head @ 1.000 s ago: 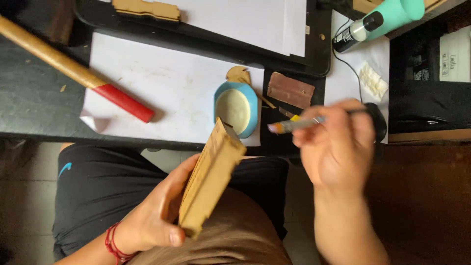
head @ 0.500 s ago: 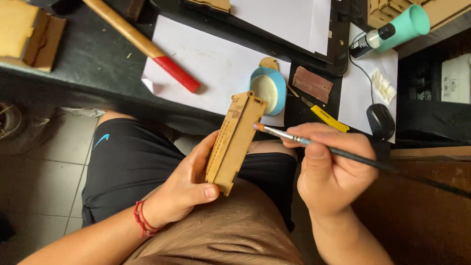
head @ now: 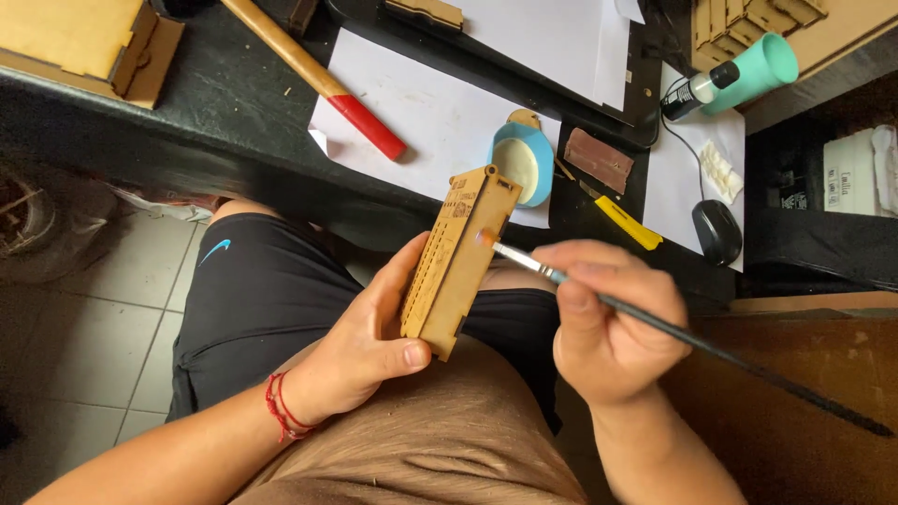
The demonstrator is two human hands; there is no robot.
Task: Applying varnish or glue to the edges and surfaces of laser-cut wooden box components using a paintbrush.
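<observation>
brush tip (head: 485, 238) now touches the wooden piece (head: 458, 262)

- The dark bench (head: 234, 103) carries white paper sheets (head: 440, 122).
- On it lie a red-tipped wooden handle (head: 318, 79), a blue bowl (head: 524, 164), a yellow knife (head: 629, 223), and a black mouse (head: 717, 231).

Tan wooden piece (head: 458, 262) (black-handled brush (head: 692, 339))
</observation>
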